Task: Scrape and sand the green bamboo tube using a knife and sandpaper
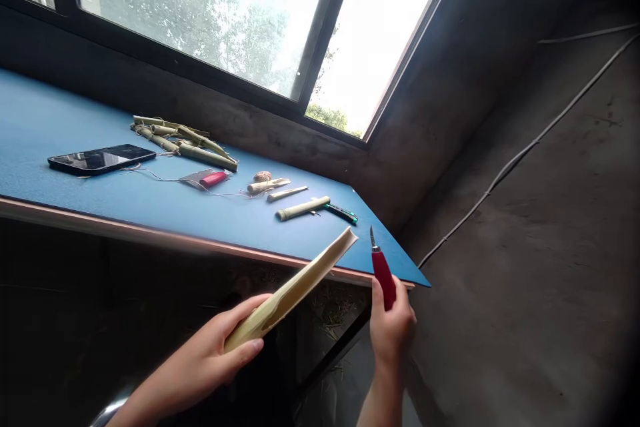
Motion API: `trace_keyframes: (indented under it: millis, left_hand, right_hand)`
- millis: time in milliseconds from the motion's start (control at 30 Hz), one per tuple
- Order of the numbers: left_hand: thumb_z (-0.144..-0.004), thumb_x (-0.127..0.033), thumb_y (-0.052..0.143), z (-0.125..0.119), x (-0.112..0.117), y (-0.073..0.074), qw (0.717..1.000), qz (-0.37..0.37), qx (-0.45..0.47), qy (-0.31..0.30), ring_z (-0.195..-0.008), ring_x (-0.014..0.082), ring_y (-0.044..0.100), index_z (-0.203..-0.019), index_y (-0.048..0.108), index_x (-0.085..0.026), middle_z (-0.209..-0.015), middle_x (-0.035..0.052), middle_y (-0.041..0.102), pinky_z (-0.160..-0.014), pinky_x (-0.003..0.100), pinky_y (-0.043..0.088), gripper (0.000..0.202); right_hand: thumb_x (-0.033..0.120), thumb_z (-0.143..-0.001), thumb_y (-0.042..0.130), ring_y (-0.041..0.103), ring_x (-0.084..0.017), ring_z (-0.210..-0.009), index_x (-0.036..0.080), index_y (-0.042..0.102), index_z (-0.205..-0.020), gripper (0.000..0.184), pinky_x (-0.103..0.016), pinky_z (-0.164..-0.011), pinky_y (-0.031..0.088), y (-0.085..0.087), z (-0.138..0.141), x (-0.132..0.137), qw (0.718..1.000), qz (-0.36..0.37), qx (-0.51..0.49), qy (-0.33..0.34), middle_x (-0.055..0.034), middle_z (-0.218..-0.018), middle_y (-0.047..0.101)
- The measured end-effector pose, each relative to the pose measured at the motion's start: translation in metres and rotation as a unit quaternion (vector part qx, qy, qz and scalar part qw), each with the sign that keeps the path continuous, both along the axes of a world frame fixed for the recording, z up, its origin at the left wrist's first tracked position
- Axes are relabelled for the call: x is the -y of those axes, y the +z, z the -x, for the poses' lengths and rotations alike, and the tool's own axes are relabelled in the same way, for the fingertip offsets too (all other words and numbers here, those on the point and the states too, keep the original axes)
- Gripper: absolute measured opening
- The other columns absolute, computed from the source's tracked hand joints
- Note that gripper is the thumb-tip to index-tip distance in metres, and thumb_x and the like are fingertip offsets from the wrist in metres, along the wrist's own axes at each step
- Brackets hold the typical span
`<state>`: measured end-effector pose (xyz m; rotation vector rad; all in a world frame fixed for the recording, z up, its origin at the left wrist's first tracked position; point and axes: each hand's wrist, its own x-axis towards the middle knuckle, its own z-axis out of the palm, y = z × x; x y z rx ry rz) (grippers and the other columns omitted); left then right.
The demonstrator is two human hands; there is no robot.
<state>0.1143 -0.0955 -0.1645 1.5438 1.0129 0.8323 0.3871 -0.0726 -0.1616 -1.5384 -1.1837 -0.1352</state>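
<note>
My left hand grips a split length of pale bamboo, its cut end pointing up and away over the table edge. My right hand is closed around the red handle of a carving knife, with the short blade upright. The knife tip stands to the right of the bamboo's upper end, not touching it. Both hands are below the front edge of a blue work board, and neither touches it.
On the board lie a smartphone, a bundle of bamboo pieces, a red-tipped item on a wire, a ball of twine, several short bamboo pieces and a green pen. A concrete wall with a cable rises at the right.
</note>
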Motion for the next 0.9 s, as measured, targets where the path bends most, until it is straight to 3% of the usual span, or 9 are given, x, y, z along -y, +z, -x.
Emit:
trace_keyframes:
  millis: [133,167,300,433,467,600,767,800,900]
  left_hand:
    - [-0.084,-0.039,0.054,-0.001,-0.002,-0.004,0.997,-0.064,-0.031,0.036,-0.122,0.0258,0.045,-0.133,0.044,-0.031,-0.133,0.0020,0.051,-0.105,0.035,0.032,0.050]
    - [-0.085,-0.038,0.052,-0.002,-0.002,-0.004,0.996,-0.074,-0.039,0.037,-0.123,0.0257,0.044,-0.134,0.042,-0.032,-0.134,0.0020,0.051,-0.106,0.036,0.031,0.050]
    - [-0.087,-0.037,0.047,-0.006,0.000,0.000,0.985,-0.114,-0.115,0.062,-0.118,0.0265,0.049,-0.135,0.039,-0.032,-0.132,0.0038,0.052,-0.101,0.036,0.037,0.049]
    - [-0.089,-0.033,0.038,-0.010,0.004,0.008,0.954,-0.142,-0.221,0.147,-0.095,0.0259,0.061,-0.133,0.042,-0.027,-0.116,0.0071,0.059,-0.083,0.034,0.047,0.045]
    - [-0.088,-0.031,0.037,-0.011,0.005,0.010,0.946,-0.151,-0.234,0.163,-0.089,0.0246,0.062,-0.132,0.043,-0.027,-0.111,0.0065,0.061,-0.077,0.032,0.049,0.044]
    - [-0.087,-0.027,0.039,-0.011,0.009,0.014,0.927,-0.192,-0.254,0.198,-0.075,0.0199,0.063,-0.130,0.045,-0.030,-0.098,0.0031,0.062,-0.063,0.024,0.047,0.044]
    - [-0.088,-0.029,0.039,-0.008,0.008,0.009,0.937,-0.193,-0.239,0.166,-0.079,0.0196,0.062,-0.134,0.041,-0.032,-0.103,0.0025,0.059,-0.069,0.025,0.047,0.046]
    - [-0.088,-0.030,0.039,-0.008,0.008,0.008,0.941,-0.192,-0.233,0.151,-0.081,0.0197,0.062,-0.135,0.039,-0.033,-0.105,0.0025,0.058,-0.071,0.025,0.047,0.047]
    - [-0.089,-0.032,0.038,-0.007,0.007,0.004,0.950,-0.183,-0.222,0.120,-0.085,0.0199,0.061,-0.136,0.037,-0.033,-0.107,0.0024,0.056,-0.074,0.026,0.047,0.047]
  right_hand:
    - [0.057,-0.082,0.048,0.062,-0.025,-0.084,0.019,0.061,-0.109,0.048,-0.034,-0.071,0.049,-0.003,0.005,0.001,0.959,0.040,0.056,0.273,-0.0092,-0.097,0.066]
    - [0.057,-0.081,0.048,0.062,-0.026,-0.084,0.018,0.061,-0.108,0.049,-0.035,-0.071,0.049,-0.004,0.006,0.000,0.961,0.058,0.072,0.261,-0.0097,-0.096,0.066]
    - [0.057,-0.082,0.048,0.061,-0.028,-0.080,0.012,0.059,-0.111,0.055,-0.037,-0.068,0.048,-0.007,0.005,-0.004,1.000,0.012,0.026,0.012,-0.0146,-0.091,0.065]
    - [0.056,-0.082,0.048,0.062,-0.024,-0.084,0.018,0.059,-0.111,0.049,-0.033,-0.071,0.049,-0.007,0.007,-0.001,0.951,0.062,0.053,0.300,-0.0092,-0.095,0.066]
    - [0.056,-0.082,0.049,0.062,-0.025,-0.086,0.018,0.060,-0.110,0.049,-0.034,-0.073,0.049,-0.007,0.008,-0.001,0.945,0.087,0.069,0.307,-0.0095,-0.096,0.065]
    - [0.055,-0.083,0.047,0.061,-0.028,-0.082,0.013,0.059,-0.112,0.052,-0.038,-0.069,0.048,-0.011,0.009,0.000,0.997,0.047,0.032,0.053,-0.0144,-0.094,0.065]
    - [0.056,-0.082,0.049,0.062,-0.024,-0.082,0.019,0.060,-0.108,0.046,-0.033,-0.071,0.049,-0.016,0.013,0.000,0.948,0.051,0.063,0.307,-0.0083,-0.094,0.066]
    - [0.056,-0.081,0.050,0.061,-0.025,-0.086,0.019,0.060,-0.107,0.046,-0.034,-0.074,0.048,-0.016,0.014,-0.002,0.953,0.060,0.068,0.288,-0.0088,-0.096,0.065]
    - [0.056,-0.084,0.045,0.061,-0.026,-0.080,0.014,0.058,-0.111,0.051,-0.034,-0.068,0.047,-0.019,0.013,-0.009,0.997,0.031,-0.015,0.074,-0.0121,-0.091,0.065]
